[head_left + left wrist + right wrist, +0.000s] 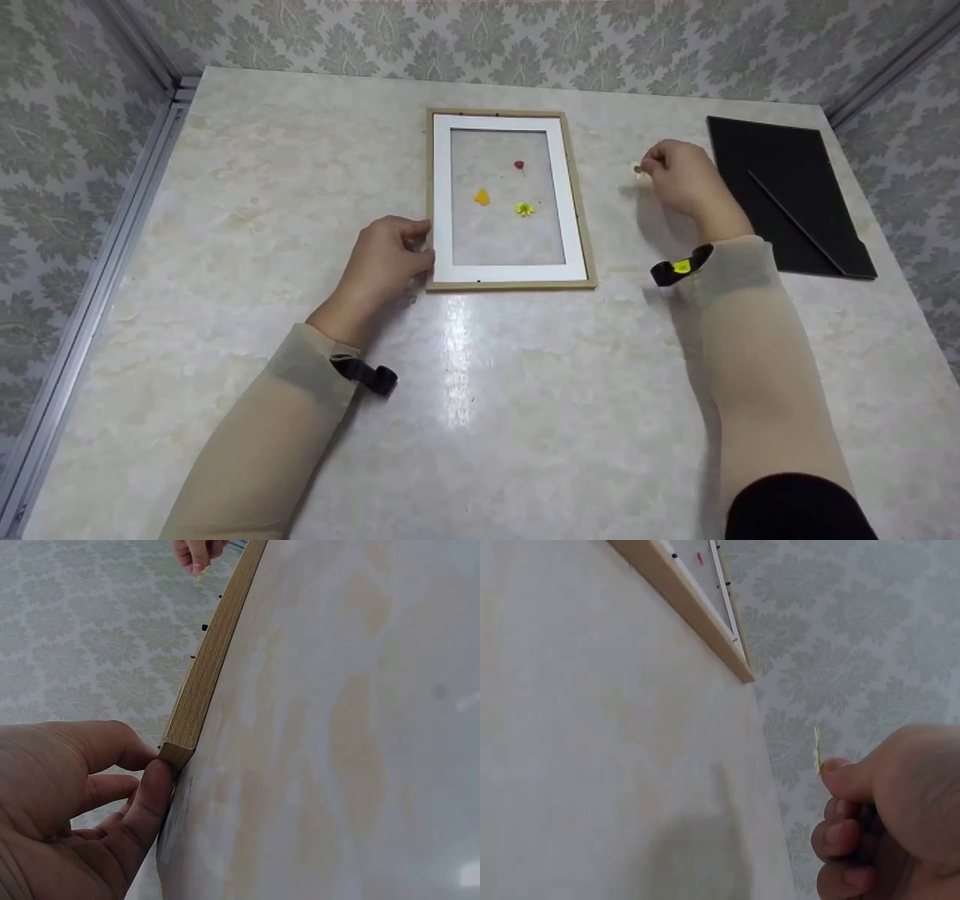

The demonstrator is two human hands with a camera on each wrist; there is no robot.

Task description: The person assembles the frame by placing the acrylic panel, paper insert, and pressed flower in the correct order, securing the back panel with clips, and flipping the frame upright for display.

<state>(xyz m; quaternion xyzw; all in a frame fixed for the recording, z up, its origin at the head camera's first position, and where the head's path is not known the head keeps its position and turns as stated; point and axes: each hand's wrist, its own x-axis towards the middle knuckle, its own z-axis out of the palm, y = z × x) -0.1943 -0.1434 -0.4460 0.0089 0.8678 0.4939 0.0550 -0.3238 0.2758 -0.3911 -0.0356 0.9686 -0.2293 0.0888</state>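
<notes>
A wooden picture frame [590,247] with a white mat [442,202] lies on the table. Inside the mat are a red flower [519,164], an orange flower [482,196] and a yellow flower [524,209]. Fingertips of my left hand [386,247] touch the frame's left side near its lower corner; in the left wrist view thumb and index finger meet its wooden edge [210,664]. To the right of the frame, above the table, my right hand [684,176] pinches a small pale flower [637,169] between thumb and index finger. The right wrist view shows this flower [817,748] edge-on.
A black board [780,150] lies at the right of the table [247,187], partly behind my right wrist, with a thin dark strip [795,221] across it. Patterned walls [480,37] stand along the back and sides.
</notes>
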